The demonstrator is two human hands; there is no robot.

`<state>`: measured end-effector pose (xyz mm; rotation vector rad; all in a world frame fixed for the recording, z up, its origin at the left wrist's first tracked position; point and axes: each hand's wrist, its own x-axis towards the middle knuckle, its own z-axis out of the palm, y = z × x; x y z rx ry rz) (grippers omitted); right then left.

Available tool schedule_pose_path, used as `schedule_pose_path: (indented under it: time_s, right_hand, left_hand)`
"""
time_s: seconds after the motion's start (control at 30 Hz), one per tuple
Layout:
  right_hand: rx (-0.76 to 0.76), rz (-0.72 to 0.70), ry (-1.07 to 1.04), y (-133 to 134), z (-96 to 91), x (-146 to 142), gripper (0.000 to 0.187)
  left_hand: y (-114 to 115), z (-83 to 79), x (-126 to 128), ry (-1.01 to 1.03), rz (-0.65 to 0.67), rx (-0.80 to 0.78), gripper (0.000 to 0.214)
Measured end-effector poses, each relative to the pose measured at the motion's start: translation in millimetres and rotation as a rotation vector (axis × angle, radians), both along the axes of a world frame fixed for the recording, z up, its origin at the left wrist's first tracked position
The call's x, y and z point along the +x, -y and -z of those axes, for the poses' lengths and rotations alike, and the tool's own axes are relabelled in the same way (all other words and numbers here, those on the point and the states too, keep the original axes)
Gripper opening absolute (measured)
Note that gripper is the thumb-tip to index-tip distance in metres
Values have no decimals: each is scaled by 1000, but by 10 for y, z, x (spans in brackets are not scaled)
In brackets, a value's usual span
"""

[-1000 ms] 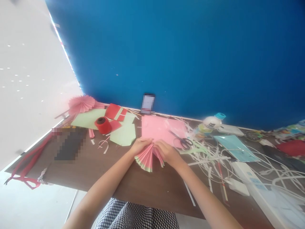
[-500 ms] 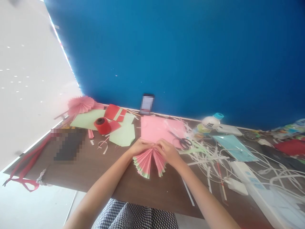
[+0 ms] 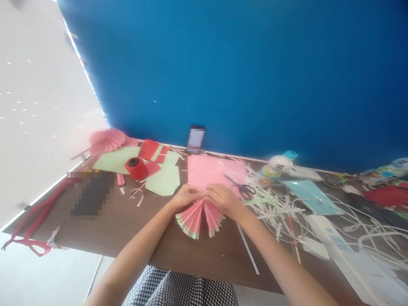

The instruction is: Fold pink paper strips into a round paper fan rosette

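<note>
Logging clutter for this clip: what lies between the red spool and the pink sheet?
In the head view, mainly pale green paper, plus a red paper piece beside the spool.

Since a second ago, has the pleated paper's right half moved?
Yes: against the pink sheet, the right half of the pleated paper has spread rightward and toward the near edge of the table.
</note>
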<state>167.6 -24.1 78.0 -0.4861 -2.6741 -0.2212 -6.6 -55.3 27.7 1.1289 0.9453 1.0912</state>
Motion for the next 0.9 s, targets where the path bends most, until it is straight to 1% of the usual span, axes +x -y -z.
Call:
schedule_pose_path:
  time_s: [0.07,0.13,0.23,0.33,0.43,0.57,0.63,0.7,0.77,0.83,0.9]
  right_hand:
    - [-18,-9,7,-6,-11,-3,20]
    - [-80,-10,22,-12,-26,-3,19]
    - [-233,18,46,-21,-60,-5,20]
    - [-403,86,61,-19,-86,-8,24]
    - [-541,169,8,8,-79,-18,24]
    - [-714,293,-137,64,-47,-75,25]
    - [-792,322,-213,73,-42,-108,26]
    - [-878,316,-305,56,-49,-114,26]
    - [-997,286,-360,19,-59,-79,28]
    - [-1123,241,-312,-19,-60,-15,27]
    - [-1196,201,-217,-42,-50,48,25]
  left_hand:
    - [16,-48,-16,-16,53,59,32]
    - [25,-87,-41,-25,118,102,31]
    - [18,-100,-82,-36,190,107,28]
    - [5,-80,-109,-20,227,93,28]
    - [9,-75,-110,-32,246,100,31]
    - [27,-80,-62,-132,227,144,29]
    - [32,-72,-29,-154,194,177,27]
    - [33,-62,-5,-156,141,202,26]
    - [31,-55,2,-158,94,218,25]
    - [26,-54,-3,-165,69,227,24]
    - [19,-57,-12,-178,66,233,25]
